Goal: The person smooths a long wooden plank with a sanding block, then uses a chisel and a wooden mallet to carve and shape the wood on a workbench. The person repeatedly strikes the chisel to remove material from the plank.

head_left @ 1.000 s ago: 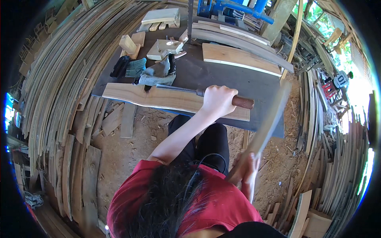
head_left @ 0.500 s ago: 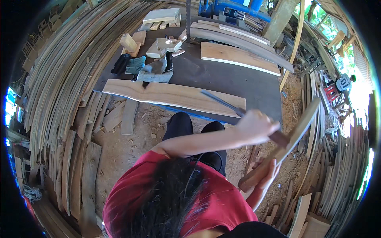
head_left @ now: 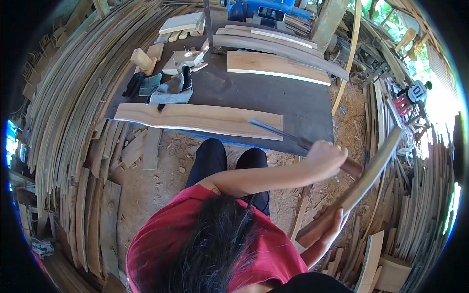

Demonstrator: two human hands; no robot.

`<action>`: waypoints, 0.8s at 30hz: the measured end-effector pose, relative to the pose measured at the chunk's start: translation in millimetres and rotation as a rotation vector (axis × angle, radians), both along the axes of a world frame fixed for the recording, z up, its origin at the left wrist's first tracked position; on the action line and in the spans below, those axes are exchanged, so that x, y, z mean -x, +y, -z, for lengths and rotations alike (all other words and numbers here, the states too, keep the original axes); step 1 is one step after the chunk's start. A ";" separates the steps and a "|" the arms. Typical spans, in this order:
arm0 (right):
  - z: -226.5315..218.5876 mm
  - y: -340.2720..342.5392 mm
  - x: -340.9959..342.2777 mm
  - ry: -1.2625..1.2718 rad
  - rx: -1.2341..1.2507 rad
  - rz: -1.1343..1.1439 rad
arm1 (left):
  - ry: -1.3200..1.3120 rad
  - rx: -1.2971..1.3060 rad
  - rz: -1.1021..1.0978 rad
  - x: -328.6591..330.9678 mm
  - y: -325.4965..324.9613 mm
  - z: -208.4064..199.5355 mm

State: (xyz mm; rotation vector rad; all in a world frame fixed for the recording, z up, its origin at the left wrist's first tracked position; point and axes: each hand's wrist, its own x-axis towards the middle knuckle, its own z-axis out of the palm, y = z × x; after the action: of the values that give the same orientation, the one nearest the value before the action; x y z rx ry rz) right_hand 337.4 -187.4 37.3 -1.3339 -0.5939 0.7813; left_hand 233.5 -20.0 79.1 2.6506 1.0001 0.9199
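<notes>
My left arm reaches across to the right, and my left hand is closed around a long, narrow tool with a dark metal shaft or blade. Its brown wooden handle sticks out past my fist, close to the face of a board. That narrow wooden board slants up and away to the right. Lower down, my right hand grips the board from its right side, the fingers partly hidden behind it. Under the tool's tip, a long flat plank lies along the table's near edge; I cannot tell whether they touch.
The dark table also bears a shorter plank, several wood blocks and a crumpled grey-blue cloth. Long stacked boards fill the left side. More timber stands at right. A person sits far right.
My view has shifted, so the table sits farther left. My left hand with the tool and my right hand with the board have moved slightly right relative to the table.
</notes>
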 end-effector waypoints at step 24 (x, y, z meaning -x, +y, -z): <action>15.2 10.1 17.8 0.080 0.119 -0.394 | 0.012 0.055 -0.263 64.0 27.3 21.0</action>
State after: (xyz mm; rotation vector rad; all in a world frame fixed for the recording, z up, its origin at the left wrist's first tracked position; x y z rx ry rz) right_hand 319.6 -177.3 22.1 -1.3032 -0.7681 1.2008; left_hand 169.4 7.3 58.1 2.5222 1.3813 0.9101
